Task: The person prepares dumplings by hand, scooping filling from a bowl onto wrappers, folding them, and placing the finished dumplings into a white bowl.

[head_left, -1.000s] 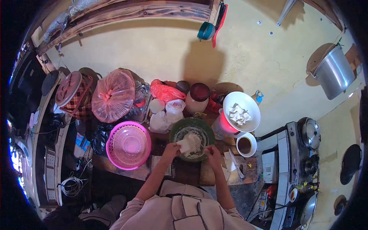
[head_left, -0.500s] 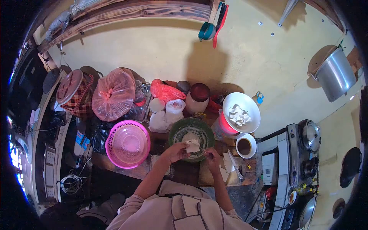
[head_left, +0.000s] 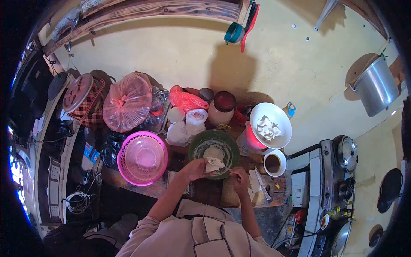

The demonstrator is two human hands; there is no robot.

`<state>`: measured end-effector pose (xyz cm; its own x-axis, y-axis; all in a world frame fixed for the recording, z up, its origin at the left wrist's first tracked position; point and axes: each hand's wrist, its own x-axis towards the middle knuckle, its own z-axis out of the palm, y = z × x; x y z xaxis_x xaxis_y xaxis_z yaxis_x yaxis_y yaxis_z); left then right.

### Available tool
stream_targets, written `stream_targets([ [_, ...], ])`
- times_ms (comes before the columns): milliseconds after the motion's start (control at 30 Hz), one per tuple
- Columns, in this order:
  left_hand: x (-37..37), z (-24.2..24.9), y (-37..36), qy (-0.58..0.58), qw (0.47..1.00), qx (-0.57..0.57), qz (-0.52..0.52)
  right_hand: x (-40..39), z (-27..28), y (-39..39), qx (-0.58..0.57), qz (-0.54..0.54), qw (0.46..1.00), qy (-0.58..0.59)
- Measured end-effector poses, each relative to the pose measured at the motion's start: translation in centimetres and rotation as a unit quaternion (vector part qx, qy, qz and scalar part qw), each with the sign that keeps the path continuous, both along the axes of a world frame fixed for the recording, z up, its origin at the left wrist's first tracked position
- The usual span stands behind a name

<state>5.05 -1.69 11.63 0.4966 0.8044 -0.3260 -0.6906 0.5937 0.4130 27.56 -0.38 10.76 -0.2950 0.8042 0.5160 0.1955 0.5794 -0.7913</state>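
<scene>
Head view: white wrapper (head_left: pixel 213 164) sits in your left hand (head_left: pixel 195 169), fingers pinched on its left edge, held over the near rim of the green bowl (head_left: pixel 214 147). It looks partly folded, so keep it flat on your palm over the bowl so any spill drops back in. Long axis runs roughly left-right, free corner pointing right toward your right hand (head_left: pixel 239 175). Right fingers look clenched on a thin tool, too small to name. Pink basket (head_left: pixel 142 159) sits left, white plate (head_left: pixel 270 125) right, both on the worktop (head_left: pixel 205 192).
</scene>
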Motion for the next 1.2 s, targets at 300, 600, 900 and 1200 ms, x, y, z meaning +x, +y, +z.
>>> stream_targets([
  [300,0.2,-1.1,0.0,0.014,1.0,-0.006,0.021,0.8,0.6,-0.6,0.059,-0.062,0.994,-0.074],
  [600,0.1,-1.3,-0.2,0.012,1.0,0.009,0.016,1.0,3.8,-0.8,0.117,-0.071,0.983,-0.123],
  [900,-0.3,-1.1,-0.2,0.0,0.999,-0.005,0.051,1.8,7.3,-0.9,0.152,-0.064,0.967,-0.195],
  [1200,-1.4,-2.7,0.1,0.022,0.995,0.047,0.089,4.5,6.1,-0.2,0.154,-0.142,0.949,-0.236],
])
